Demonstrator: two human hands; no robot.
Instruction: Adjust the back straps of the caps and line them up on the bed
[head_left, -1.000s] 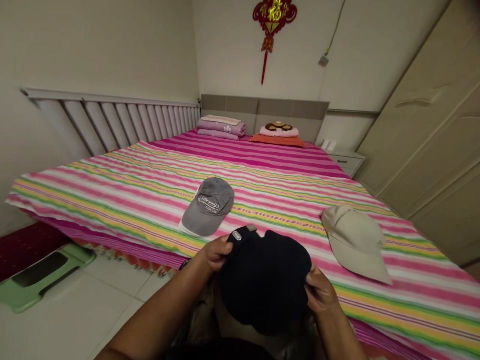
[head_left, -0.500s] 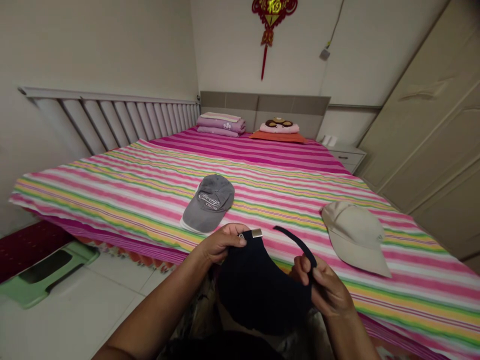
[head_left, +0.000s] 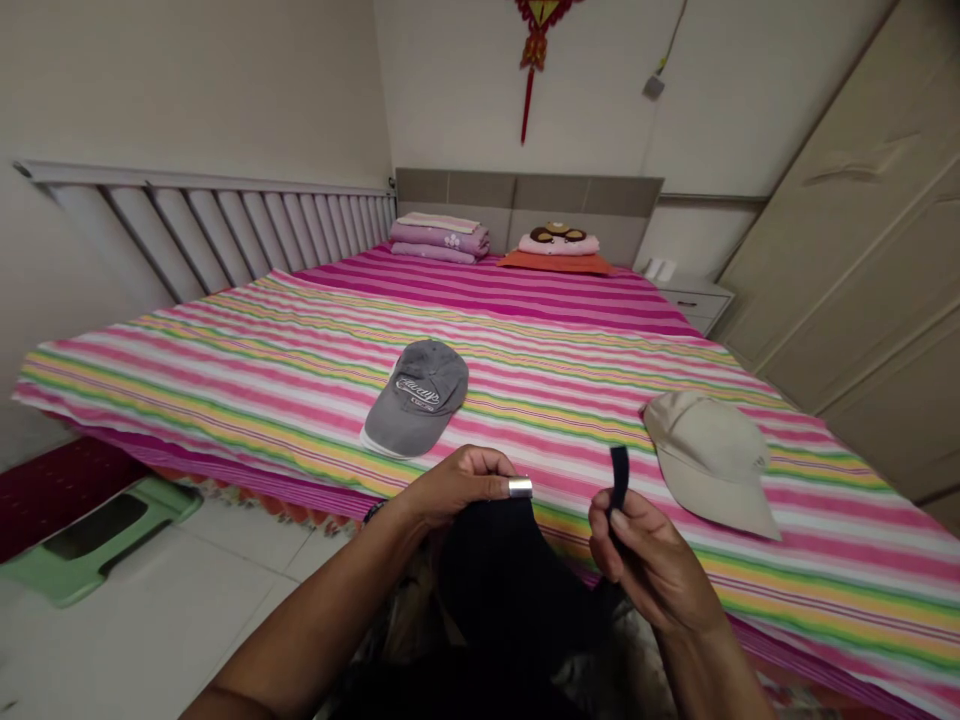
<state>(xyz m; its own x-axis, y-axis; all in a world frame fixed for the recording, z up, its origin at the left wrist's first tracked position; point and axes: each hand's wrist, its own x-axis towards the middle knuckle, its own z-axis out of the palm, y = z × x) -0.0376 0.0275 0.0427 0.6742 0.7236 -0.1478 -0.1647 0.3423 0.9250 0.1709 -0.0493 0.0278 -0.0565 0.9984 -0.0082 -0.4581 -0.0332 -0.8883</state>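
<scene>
A dark cap (head_left: 517,570) hangs between my hands, its back opening facing up. My left hand (head_left: 465,487) pinches the cap's edge at the metal buckle (head_left: 519,487), thumb against it. Between the thumb and fingers of my right hand (head_left: 645,550) is the cap's loose strap (head_left: 619,475), its free end pointing up, apart from the buckle. The cap's lower part blends into dark clothing. Beyond my left hand a grey cap (head_left: 420,400) with white lettering lies on the bed. A beige cap (head_left: 709,460) rests to the right of my right hand.
The bed's striped sheet (head_left: 315,370) spreads in front of me. Folded purple bedding (head_left: 439,240) and an orange pillow (head_left: 555,264) are by the headboard. A green stool (head_left: 101,540) stands on the floor at left, and a white nightstand (head_left: 694,303) is at back right.
My right hand's grip has shifted along the strap, whose free end now points upward instead of leftward. My left thumb has moved onto the buckle.
</scene>
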